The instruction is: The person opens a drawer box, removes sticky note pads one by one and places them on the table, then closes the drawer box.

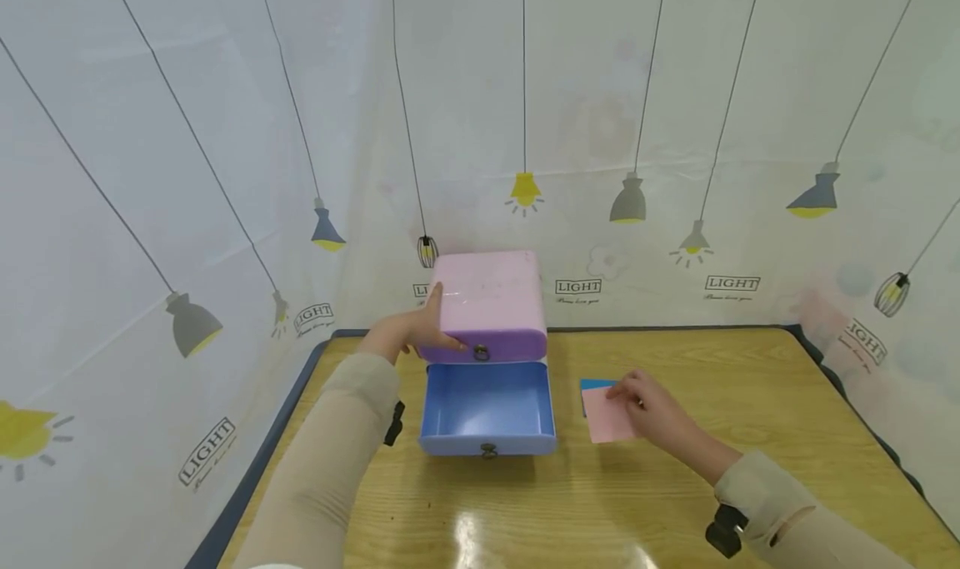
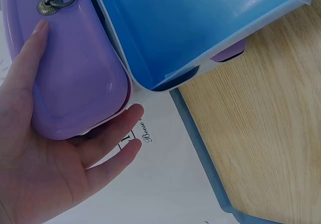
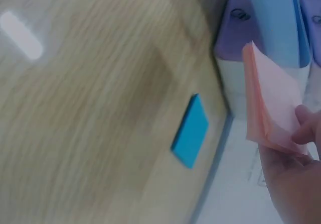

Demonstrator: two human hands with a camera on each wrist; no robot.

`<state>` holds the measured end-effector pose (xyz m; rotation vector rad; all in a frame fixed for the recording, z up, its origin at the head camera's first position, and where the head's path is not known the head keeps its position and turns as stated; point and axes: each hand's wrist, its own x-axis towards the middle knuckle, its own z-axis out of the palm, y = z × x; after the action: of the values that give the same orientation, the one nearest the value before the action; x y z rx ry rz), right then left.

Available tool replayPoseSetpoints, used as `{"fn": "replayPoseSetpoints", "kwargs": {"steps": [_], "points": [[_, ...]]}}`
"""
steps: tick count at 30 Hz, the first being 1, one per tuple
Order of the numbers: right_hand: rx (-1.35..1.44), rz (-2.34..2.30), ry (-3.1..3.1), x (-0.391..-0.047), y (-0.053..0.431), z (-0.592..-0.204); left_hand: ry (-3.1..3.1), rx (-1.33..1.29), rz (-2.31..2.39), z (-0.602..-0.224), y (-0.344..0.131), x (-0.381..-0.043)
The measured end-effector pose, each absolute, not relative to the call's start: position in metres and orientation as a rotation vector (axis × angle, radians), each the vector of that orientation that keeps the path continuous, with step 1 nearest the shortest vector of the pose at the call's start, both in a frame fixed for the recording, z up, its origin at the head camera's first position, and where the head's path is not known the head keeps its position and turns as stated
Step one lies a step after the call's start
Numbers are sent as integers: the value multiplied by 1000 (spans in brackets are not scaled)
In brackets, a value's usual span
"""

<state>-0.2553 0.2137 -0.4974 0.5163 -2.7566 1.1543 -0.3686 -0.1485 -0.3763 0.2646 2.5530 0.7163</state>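
Observation:
A small drawer cabinet with a pink top stands near the table's back edge. Its purple upper drawer is closed, while the blue drawer below is pulled well out, its inside bare. My left hand rests against the cabinet's upper left side. In the left wrist view, its thumb lies on the purple front by the ring pull, other fingers extended along the side. My right hand pinches a pad of pink sticky notes right of the cabinet. Behind it, a blue sticky-note pad lies on the table.
The wood-grain table has a dark blue edge. A white sheet printed with hanging lamps stands behind and beside it. Another purple drawer front shows at the cabinet's bottom in the right wrist view.

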Motion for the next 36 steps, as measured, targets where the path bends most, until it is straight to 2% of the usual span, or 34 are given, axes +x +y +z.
{"fn": "replayPoseSetpoints", "kwargs": {"steps": [10,18,36], "points": [[346,1159,-2893,-250,247,-523,2552,293,723,-375,-148,-367],[254,958,-2946,-253,264,-540,2555,278,735,-372,-147,-364],[159,910,-3097,-259,288,-574,2571,270,721,-374,-147,-364]]}}
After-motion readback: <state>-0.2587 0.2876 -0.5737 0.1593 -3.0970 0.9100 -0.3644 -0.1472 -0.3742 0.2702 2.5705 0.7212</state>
